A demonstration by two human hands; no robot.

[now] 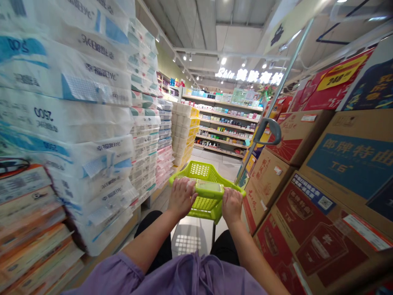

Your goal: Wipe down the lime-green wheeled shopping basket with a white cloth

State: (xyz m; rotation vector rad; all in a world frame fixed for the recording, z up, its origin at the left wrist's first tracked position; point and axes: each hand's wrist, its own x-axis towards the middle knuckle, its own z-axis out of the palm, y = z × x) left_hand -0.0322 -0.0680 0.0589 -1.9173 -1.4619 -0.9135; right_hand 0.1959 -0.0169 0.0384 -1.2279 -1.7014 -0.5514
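Note:
A lime-green plastic shopping cart (211, 170) stands straight in front of me, its handle across its near side. My left hand (181, 197) is closed around the left part of that handle. Around the right part, my right hand (232, 204) is wrapped with the thumb toward the middle. Between the two hands a clear panel (207, 185) lies on the handle. Through the lattice walls I see no goods in the part of the basket that shows; its floor is partly hidden by the handle.
Tall stacks of wrapped tissue packs (101, 119) line the left side. On the right, cardboard cartons (310, 196) are piled high, with a metal pole (276, 94) beside them bearing a grey hook (272, 132). Shelves of small goods (227, 116) cross the far end of the tiled aisle (211, 155).

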